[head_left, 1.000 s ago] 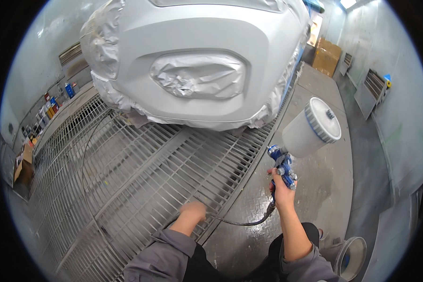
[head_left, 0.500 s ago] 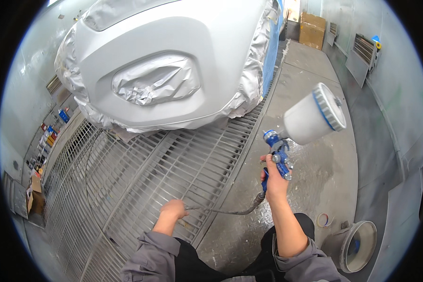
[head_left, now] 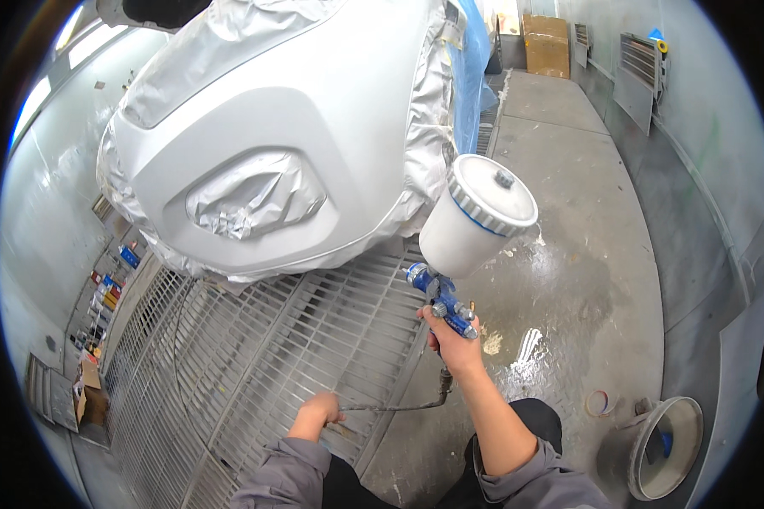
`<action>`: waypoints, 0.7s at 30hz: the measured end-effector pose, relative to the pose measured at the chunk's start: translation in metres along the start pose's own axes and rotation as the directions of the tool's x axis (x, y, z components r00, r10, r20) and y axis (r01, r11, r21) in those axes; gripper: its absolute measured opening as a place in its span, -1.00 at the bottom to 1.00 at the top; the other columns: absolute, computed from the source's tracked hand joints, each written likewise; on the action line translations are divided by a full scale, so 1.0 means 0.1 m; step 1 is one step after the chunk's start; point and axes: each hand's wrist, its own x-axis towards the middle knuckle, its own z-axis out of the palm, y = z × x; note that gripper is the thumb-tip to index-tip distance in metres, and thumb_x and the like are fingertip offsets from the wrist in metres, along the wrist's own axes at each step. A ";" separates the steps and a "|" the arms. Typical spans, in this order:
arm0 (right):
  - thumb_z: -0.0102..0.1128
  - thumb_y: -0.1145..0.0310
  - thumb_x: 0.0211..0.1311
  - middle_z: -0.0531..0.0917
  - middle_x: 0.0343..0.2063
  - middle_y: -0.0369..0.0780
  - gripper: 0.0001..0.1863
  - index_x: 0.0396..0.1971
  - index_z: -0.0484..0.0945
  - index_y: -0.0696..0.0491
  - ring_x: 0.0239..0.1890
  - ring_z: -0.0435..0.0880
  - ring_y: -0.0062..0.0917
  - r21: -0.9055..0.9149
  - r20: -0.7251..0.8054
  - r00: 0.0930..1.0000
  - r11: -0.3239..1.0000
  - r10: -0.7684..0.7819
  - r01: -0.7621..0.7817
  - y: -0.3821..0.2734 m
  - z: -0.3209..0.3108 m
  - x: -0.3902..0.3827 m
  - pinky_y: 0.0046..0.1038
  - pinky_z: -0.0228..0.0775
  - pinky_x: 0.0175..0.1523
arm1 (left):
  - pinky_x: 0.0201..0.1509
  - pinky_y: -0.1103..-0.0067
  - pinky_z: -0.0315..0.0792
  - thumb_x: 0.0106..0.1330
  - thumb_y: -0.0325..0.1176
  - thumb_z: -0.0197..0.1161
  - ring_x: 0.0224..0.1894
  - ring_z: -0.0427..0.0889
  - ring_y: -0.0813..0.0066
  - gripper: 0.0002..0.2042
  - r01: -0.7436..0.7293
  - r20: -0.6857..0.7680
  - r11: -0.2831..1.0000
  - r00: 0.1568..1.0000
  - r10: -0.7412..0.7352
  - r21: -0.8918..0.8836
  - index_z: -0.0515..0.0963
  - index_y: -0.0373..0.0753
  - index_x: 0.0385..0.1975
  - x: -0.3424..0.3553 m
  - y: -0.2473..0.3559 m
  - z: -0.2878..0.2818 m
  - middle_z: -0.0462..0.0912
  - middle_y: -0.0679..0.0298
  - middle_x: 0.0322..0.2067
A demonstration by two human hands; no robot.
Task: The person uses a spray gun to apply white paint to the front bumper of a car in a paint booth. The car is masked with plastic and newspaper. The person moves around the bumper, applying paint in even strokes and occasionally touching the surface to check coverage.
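Observation:
In my right hand (head_left: 453, 341) is a blue spray gun (head_left: 441, 301), its nozzle toward the left. On top of the gun sits a white paint cup (head_left: 475, 225) with a ribbed lid, tilted a little to the right. A dark air hose (head_left: 403, 408) hangs from the gun's handle and runs left to my left hand (head_left: 322, 409), which is closed around it. Ahead of the gun stands a light grey car bumper (head_left: 348, 127) edged with silvery masking sheet (head_left: 429, 127). More crumpled masking (head_left: 259, 199) covers the opening in its middle.
A slatted metal grate (head_left: 255, 339) lies under the bumper, beside grey floor plates (head_left: 560, 170). A bucket (head_left: 700, 433) and a tape roll (head_left: 598, 403) are at lower right. Cardboard boxes stand at the far end (head_left: 546, 47) and by the left wall (head_left: 92, 392), near several small cans (head_left: 110, 293).
My right hand has brought the spray gun leftward, nearer the bumper's right edge, and its cup stands more upright. The view has shifted. My left hand still holds the hose.

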 end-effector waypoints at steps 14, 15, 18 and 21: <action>0.26 0.17 0.49 0.54 -0.59 -0.39 -0.75 -0.19 0.68 0.07 -0.56 0.46 -0.74 0.299 -0.049 0.995 0.949 -0.090 0.100 -0.42 -0.39 0.20 -0.63 0.26 -0.44 | -0.55 0.26 0.68 0.37 -0.10 0.43 -0.55 0.57 0.44 -0.66 0.178 0.109 0.841 0.984 -0.142 -0.511 0.73 -0.33 -0.30 -0.06 -0.23 0.06 0.54 0.22 -0.57; 0.25 0.17 0.50 0.55 -0.58 -0.38 -0.74 -0.19 0.67 0.08 -0.55 0.46 -0.74 0.328 -0.057 0.994 0.939 -0.090 0.104 -0.45 -0.42 0.19 -0.63 0.26 -0.44 | -0.55 0.25 0.69 0.37 -0.10 0.43 -0.55 0.57 0.44 -0.67 0.193 0.099 0.829 0.981 -0.165 -0.525 0.73 -0.33 -0.29 -0.07 -0.29 0.06 0.54 0.22 -0.58; 0.20 0.20 0.53 0.63 -0.43 -0.33 -0.73 -0.02 0.62 0.10 -0.55 0.47 -0.73 0.347 -0.037 0.999 0.938 -0.013 0.025 -0.46 -0.53 0.23 -0.62 0.30 -0.44 | -0.53 0.23 0.72 0.37 -0.10 0.43 -0.56 0.55 0.44 -0.67 0.216 0.088 0.802 0.975 -0.202 -0.556 0.73 -0.32 -0.28 -0.10 -0.25 -0.01 0.52 0.24 -0.59; 0.15 0.24 0.56 0.68 -0.25 -0.29 -0.66 0.17 0.53 0.10 -0.54 0.48 -0.72 0.493 -0.081 0.996 0.867 -0.042 0.076 -0.50 -0.57 0.25 -0.61 0.33 -0.45 | -0.50 0.22 0.73 0.37 -0.08 0.43 -0.56 0.57 0.44 -0.66 0.254 0.083 0.794 0.964 -0.251 -0.553 0.74 -0.30 -0.26 -0.16 -0.32 -0.01 0.54 0.24 -0.58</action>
